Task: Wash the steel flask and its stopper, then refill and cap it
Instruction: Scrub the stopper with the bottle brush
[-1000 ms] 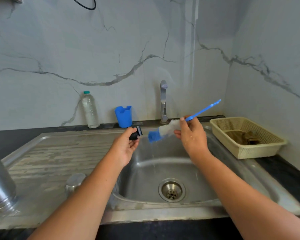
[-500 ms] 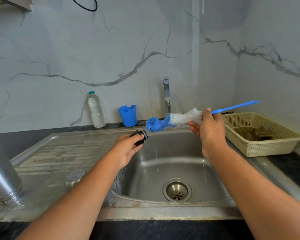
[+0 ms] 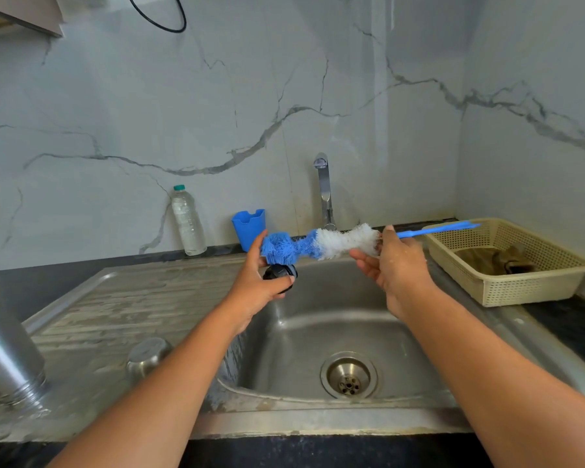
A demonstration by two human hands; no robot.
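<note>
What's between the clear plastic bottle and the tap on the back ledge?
A blue plastic cup stands upright between the clear bottle and the tap, apart from both. It shows in the head view.

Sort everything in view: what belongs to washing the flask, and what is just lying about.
In the job: stopper in left hand, bottle brush in right hand, steel flask, steel cap, tap, sink.
Lying about: plastic bottle, blue holder, basket with cloth.
</note>
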